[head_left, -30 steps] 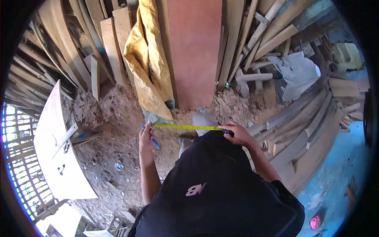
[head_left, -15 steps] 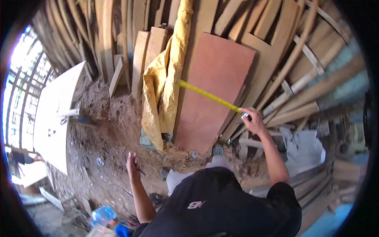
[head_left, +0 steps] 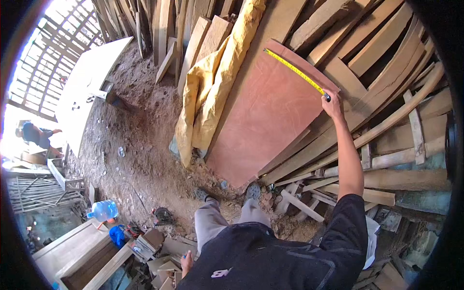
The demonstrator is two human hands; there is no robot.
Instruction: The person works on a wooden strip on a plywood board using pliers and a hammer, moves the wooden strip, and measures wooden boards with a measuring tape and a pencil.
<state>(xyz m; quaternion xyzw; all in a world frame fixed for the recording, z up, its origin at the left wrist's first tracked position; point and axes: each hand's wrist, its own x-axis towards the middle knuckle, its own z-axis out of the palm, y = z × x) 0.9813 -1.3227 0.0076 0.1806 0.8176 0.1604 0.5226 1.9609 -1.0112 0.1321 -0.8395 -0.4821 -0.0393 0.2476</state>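
My right hand (head_left: 332,104) grips a tape measure (head_left: 327,97) at the right edge of a reddish plywood sheet (head_left: 270,116). Its yellow blade (head_left: 295,70) is drawn out across the sheet near the far end, the tip by the left edge. The sheet leans on stacked boards. Low beside my body, my left hand (head_left: 186,262) is closed around a thin blue pen-like thing, mostly hidden by the fingers.
A crumpled yellow tarp (head_left: 205,96) hangs along the sheet's left side. Planks (head_left: 382,53) lean at the right. A white panel (head_left: 92,82) stands at the left near another person (head_left: 36,135). A blue water jug (head_left: 104,210) and timber offcuts (head_left: 159,261) lie lower left.
My right hand and the tape have moved farther up the plywood sheet, the blade now lying across it. My left hand has drawn back close to my body. The view has shifted.
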